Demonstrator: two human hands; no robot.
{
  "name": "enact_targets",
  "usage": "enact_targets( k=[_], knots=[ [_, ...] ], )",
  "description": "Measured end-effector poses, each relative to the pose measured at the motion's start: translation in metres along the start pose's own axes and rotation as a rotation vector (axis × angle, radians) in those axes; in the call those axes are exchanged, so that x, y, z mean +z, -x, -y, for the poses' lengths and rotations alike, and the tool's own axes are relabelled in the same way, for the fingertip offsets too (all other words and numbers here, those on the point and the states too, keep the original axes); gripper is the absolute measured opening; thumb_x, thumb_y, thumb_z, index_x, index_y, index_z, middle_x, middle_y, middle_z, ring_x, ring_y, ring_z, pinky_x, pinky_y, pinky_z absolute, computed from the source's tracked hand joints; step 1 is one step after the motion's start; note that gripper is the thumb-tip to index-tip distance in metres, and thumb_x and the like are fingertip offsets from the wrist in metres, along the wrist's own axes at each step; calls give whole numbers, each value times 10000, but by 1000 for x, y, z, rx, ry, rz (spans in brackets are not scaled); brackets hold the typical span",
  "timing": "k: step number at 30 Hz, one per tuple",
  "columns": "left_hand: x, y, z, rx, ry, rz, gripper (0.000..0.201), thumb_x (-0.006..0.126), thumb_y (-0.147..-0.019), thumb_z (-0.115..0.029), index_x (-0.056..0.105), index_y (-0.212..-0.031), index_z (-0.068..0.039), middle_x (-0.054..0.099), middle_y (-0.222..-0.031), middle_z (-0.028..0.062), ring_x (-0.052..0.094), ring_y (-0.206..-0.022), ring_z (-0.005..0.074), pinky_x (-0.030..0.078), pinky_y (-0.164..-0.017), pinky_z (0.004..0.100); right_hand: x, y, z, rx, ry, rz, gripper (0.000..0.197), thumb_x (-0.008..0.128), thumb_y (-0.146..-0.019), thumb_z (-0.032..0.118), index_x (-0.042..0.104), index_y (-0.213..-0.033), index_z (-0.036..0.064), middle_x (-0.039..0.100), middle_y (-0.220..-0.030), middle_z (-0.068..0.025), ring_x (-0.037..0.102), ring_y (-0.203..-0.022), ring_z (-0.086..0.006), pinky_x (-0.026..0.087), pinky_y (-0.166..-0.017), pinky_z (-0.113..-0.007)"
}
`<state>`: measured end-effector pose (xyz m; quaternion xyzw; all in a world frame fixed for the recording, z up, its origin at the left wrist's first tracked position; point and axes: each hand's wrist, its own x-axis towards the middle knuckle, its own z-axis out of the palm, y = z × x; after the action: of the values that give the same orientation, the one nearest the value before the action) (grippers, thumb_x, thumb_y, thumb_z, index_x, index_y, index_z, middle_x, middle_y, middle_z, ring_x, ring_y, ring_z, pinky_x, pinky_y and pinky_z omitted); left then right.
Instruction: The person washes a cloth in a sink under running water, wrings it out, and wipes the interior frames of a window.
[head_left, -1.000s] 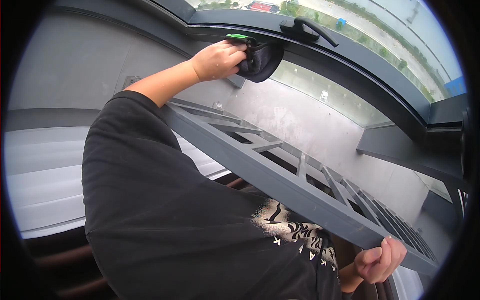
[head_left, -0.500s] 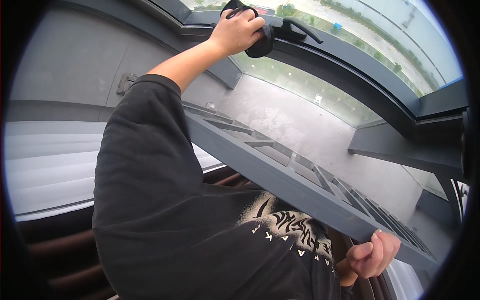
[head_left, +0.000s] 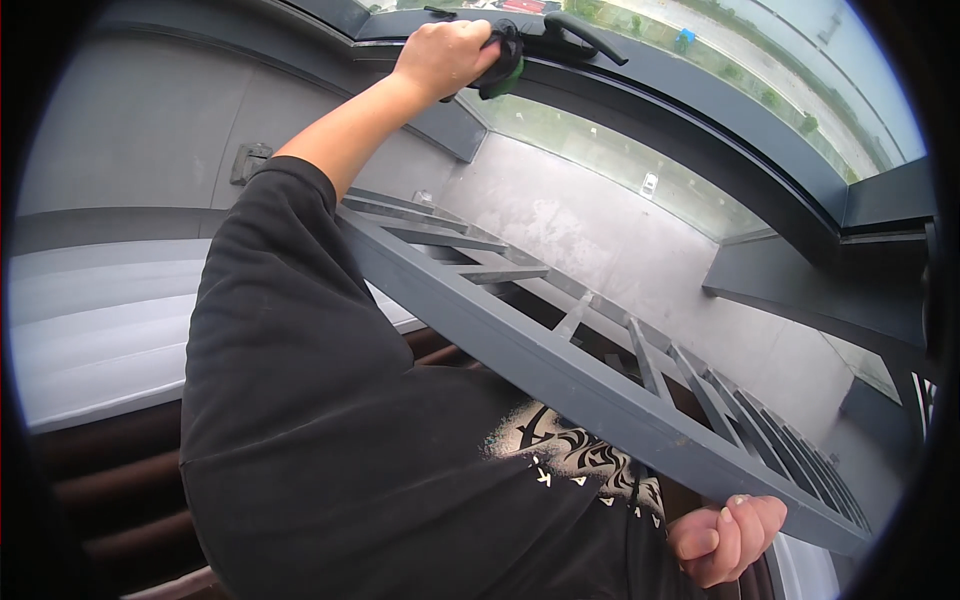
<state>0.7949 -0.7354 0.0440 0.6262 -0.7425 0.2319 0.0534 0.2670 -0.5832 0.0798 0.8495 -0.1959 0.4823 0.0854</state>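
Note:
Stretched out toward the window frame (head_left: pixel 690 120), my left hand (head_left: pixel 443 58) is closed around a bunched black cloth (head_left: pixel 503 62) with a bit of green showing at its lower side. The cloth lies against the frame's lower bar, just left of a black window handle (head_left: pixel 590 40). My right hand (head_left: pixel 728 540) is curled into a loose fist at the lower right. Its fingertips are at the near edge of a grey metal railing (head_left: pixel 560 365), and nothing shows in its fingers.
The railing crosses diagonally before my body, with slanted bars beneath its top rail. Beyond it lies a pale concrete surface (head_left: pixel 590 220) far below. A grey wall panel (head_left: pixel 140 130) with a small metal fitting (head_left: pixel 250 163) stands left, above white pleated fabric (head_left: pixel 110 330).
My left hand has moved left along the frame with the cloth, away from the handle. My right hand has shifted slightly down and left in the view.

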Motion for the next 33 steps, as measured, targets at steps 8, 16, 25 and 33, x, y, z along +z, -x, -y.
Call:
enact_targets(
  k=[8, 16, 25, 33],
  knots=[
    [0, 24, 33, -251, -53, 93, 333, 554, -891, -366, 582, -767, -58, 654, -704, 159, 650, -675, 372, 531, -620, 459, 27, -18, -7, -30, -39, -334, 212, 479, -847, 104, 548, -686, -14, 547, -587, -104, 493, -457, -192, 397, -426, -300],
    [-9, 23, 40, -430, -57, 180, 353, 494, -871, -339, 671, -813, -38, 666, -782, 219, 668, -761, 392, 540, -725, 493, 1, 5, -3, 130, -35, -101, 197, 392, -847, 63, 513, -829, -91, 540, -704, -217, 474, -547, -252, 349, -464, -368],
    [-19, 24, 22, -522, -87, 261, 340, 457, -870, -263, 683, -805, -18, 675, -843, 229, 675, -826, 391, 540, -761, 479, 33, -19, -4, 76, -84, -301, 205, 459, -856, 78, 535, -705, -37, 522, -583, -129, 464, -466, -208, 393, -430, -312],
    [3, 31, 72, -628, -273, 321, 303, 464, -864, -206, 691, -851, -5, 688, -870, 205, 687, -828, 375, 557, -734, 463, 29, -17, -5, 107, -34, -331, 267, 441, -911, 134, 529, -710, -19, 513, -604, -115, 445, -484, -194, 367, -432, -311]
  ],
)
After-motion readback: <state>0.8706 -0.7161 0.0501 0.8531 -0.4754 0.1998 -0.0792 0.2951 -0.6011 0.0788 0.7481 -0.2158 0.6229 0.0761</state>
